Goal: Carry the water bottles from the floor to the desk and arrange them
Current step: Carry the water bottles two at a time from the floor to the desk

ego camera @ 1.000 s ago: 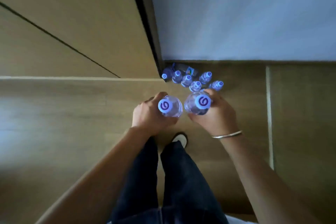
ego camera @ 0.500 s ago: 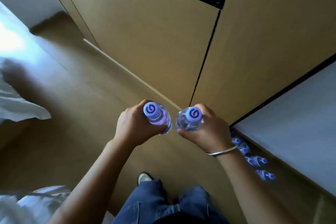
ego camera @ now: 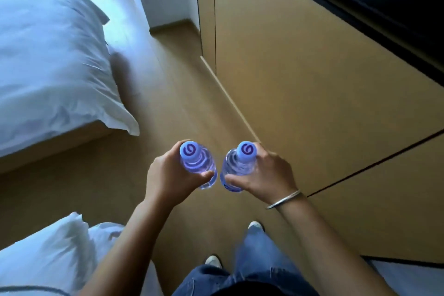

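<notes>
Over wood floor (ego camera: 168,94) btwn bed (ego camera: 48,60) & cabinets (ego camera: 300,67): left hand (ego camera: 168,175) wraps bottle (ego camera: 197,160), right hand (ego camera: 269,173) wraps 2nd bottle (ego camera: 237,168). Carry underway; desk not visible, arranging pending.

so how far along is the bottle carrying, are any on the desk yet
Done: two bottles are off the floor. In hand: the left hand grips one bottle and the right hand grips the other bottle, both upright over the wooden floor. Left: no desk is in view, so placing and arranging remain.
</notes>
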`<state>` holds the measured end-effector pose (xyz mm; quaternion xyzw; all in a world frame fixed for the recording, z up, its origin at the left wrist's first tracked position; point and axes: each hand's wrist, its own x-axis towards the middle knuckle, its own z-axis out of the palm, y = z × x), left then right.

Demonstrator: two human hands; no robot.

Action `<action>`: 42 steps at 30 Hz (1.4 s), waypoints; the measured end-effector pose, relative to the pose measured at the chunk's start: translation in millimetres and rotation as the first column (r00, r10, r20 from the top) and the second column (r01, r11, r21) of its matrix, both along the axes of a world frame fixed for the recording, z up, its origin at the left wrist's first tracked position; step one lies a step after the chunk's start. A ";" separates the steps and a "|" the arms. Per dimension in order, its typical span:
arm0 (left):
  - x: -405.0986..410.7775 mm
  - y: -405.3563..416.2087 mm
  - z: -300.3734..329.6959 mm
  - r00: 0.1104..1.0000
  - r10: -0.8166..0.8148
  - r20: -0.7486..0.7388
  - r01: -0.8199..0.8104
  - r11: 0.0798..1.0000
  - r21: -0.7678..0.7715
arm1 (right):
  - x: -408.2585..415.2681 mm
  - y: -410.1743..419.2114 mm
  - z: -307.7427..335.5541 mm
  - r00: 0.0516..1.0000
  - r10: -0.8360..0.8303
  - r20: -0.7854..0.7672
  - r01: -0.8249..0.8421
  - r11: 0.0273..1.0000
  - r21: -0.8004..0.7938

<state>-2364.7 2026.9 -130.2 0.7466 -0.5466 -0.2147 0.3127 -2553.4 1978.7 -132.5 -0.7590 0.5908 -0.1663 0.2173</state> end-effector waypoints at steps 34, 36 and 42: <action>326.3 -409.1 -10.8 0.952 0.305 -0.003 -0.302 0.943 0.138 | 367.4 -467.2 0.6 0.900 0.418 -0.125 -0.404 0.907 0.120; 358.4 -429.1 -6.8 0.959 0.284 0.003 -0.282 0.950 0.134 | 396.3 -483.2 2.0 0.907 0.401 -0.132 -0.387 0.915 0.117; 447.2 -494.7 5.6 0.962 0.270 0.044 -0.274 0.949 0.157 | 479.7 -544.2 9.5 0.925 0.359 -0.122 -0.348 0.932 0.101</action>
